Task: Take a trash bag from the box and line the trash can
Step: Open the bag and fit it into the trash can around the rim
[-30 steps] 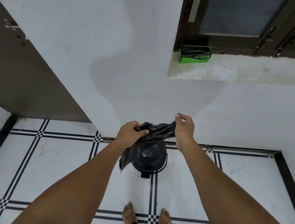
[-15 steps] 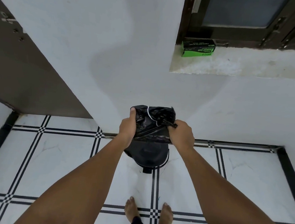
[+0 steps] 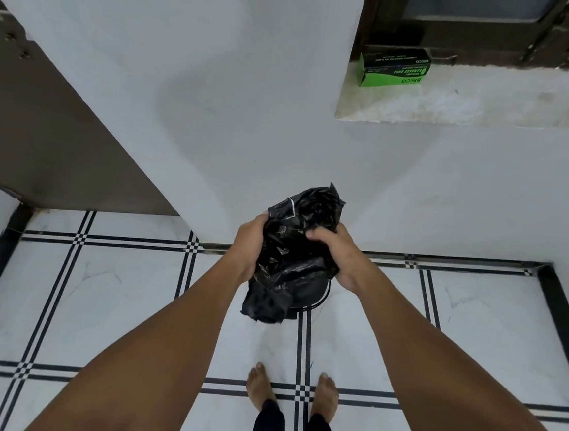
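I have the crumpled black trash bag (image 3: 293,250) clutched between both hands, left hand (image 3: 251,246) and right hand (image 3: 336,254) each closed on a side of it, directly above the dark trash can (image 3: 319,294) that peeks out below my right grip. To do this well I'd find the bag's open edge, part my hands to spread the mouth, then lower it in. Half a second ago the bag was stretched flatter between my hands; now it is bunched, with a tail hanging beneath my left grip. The green box (image 3: 394,68) sits far above, on the sill.
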